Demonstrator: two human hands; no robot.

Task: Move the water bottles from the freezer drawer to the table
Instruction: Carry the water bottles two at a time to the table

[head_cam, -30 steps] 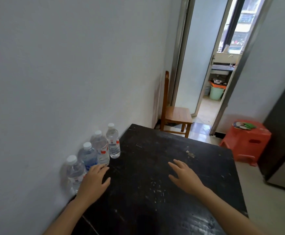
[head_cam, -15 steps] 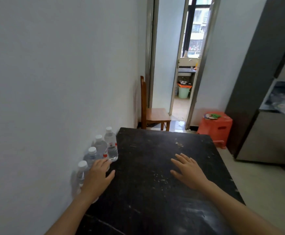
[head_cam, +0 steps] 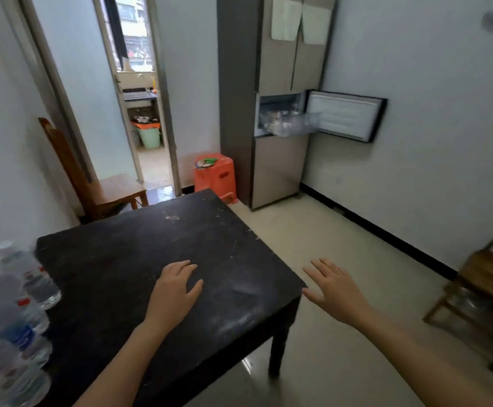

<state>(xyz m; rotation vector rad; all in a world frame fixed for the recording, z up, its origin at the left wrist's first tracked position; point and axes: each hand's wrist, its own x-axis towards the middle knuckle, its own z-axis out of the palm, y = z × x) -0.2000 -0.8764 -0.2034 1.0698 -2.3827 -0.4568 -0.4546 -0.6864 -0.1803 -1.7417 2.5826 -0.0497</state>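
Left hand (head_cam: 174, 289) and right hand (head_cam: 335, 292) are held empty, fingers spread. Bottles (head_cam: 19, 304) crowded at nine o'clock could be toppled as more are added.

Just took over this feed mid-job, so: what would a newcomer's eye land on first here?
The freezer door hangs open across the room, its freezer drawer pulled out with clear contents. Near, both hands are empty: left hand over the black table, right hand past its edge. Blurred water bottles crowd the table's left side.

Bottles (head_cam: 19, 312) on table (head_cam: 139, 248), freezer drawer (head_cam: 290, 124) open
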